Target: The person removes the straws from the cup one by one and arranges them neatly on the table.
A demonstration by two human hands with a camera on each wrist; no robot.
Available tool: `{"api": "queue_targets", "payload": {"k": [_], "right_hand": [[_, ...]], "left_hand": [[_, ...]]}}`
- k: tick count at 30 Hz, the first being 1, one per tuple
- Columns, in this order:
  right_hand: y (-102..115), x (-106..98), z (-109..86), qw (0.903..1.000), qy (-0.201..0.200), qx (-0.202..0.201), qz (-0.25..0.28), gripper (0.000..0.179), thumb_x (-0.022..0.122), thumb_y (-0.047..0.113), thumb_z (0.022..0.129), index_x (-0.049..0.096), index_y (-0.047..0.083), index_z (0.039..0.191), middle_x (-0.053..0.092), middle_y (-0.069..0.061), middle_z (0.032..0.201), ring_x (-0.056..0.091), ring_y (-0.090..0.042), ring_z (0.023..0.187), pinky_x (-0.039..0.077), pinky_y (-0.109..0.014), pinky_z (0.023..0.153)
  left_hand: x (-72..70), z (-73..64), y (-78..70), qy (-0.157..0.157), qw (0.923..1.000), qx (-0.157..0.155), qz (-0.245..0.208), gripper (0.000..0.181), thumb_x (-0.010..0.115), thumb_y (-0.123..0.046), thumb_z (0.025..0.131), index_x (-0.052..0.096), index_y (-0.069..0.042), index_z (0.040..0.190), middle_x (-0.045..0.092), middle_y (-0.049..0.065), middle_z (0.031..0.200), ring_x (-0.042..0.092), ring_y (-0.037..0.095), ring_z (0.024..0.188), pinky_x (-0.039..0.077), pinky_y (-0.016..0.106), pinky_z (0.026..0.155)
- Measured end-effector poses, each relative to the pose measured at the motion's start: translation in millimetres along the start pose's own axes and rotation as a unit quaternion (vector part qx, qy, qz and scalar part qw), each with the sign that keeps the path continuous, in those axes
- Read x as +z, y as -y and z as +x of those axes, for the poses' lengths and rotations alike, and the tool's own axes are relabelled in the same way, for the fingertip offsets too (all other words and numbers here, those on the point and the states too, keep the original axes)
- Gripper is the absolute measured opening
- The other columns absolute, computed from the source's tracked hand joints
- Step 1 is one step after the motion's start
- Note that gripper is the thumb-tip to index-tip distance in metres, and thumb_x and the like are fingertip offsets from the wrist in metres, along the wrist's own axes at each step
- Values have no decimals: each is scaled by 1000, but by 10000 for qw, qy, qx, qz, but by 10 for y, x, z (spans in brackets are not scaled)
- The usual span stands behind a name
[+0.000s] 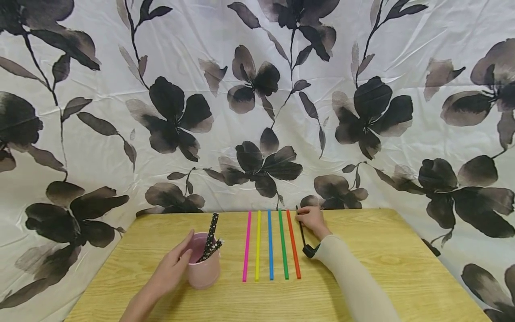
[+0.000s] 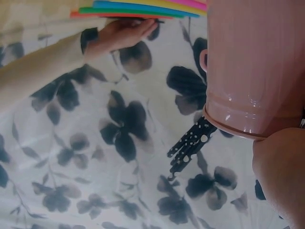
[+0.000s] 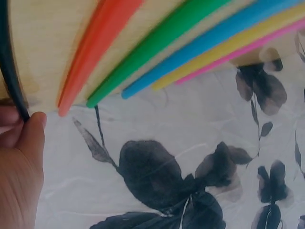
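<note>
On the left of the table, my left hand (image 1: 170, 268) holds a pink mug (image 1: 204, 273) round its side, thumb near and fingers behind. Black straws with white patterns (image 1: 210, 239) lean out of the mug's top; in the left wrist view they show as a small bunch (image 2: 190, 145). At the far edge my right hand (image 1: 313, 220) pinches the upper end of a plain black straw (image 1: 301, 230). That straw (image 3: 12, 71) runs between thumb and fingers in the right wrist view. Left of it lies a red straw (image 1: 293, 243).
Green (image 1: 283, 243), blue (image 1: 270, 243), yellow (image 1: 258, 243) and pink straws (image 1: 246, 246) lie side by side between the mug and the red straw. The wooden table (image 1: 362, 268) ends at a white floral cloth (image 1: 225, 129) hanging behind it. A small black camera (image 1: 309, 251) sits at my right wrist.
</note>
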State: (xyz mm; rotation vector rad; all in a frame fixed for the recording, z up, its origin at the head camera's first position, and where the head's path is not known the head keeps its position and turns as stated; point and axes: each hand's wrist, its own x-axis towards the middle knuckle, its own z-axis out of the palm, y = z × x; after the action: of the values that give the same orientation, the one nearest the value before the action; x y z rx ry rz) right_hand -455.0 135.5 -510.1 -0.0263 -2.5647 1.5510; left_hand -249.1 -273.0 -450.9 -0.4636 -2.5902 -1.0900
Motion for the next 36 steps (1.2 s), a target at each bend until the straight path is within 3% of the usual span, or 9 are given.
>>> {"api": "queue_targets", "payload": {"k": [14,22,29,36], "right_hand": [[-43,60,-35,9991,-374,-210,-3,28,76,9,66,68,4,92,66,-7,83,61,-16,70,52,-27,54],[-77,60,-55,9955,-606,-388,-618,24,76,18,68,70,10,90,65,-1,83,57,-18,79,47,-32,69],[-70,58,-63,9937,-703,-582,-657,24,76,17,67,70,9,89,66,-2,82,57,-20,81,46,-36,74],[-83,63,-111,9952,-661,-505,-515,25,76,15,67,69,7,90,66,-3,83,58,-20,79,46,-36,73]], "left_hand": [[-2,-9,20,-14,9998,-143,130,46,38,-22,95,25,-23,140,33,7,137,33,26,122,28,43,98],[3,-8,28,16,9999,-122,89,46,37,-21,96,25,-20,140,32,6,138,32,24,122,28,42,98],[1,2,29,-24,10000,-70,53,46,38,-19,95,26,-19,139,32,6,138,32,23,123,28,41,98],[10,-11,41,-15,9999,-90,72,45,38,-20,95,26,-20,139,31,4,138,32,23,123,28,41,98]]}}
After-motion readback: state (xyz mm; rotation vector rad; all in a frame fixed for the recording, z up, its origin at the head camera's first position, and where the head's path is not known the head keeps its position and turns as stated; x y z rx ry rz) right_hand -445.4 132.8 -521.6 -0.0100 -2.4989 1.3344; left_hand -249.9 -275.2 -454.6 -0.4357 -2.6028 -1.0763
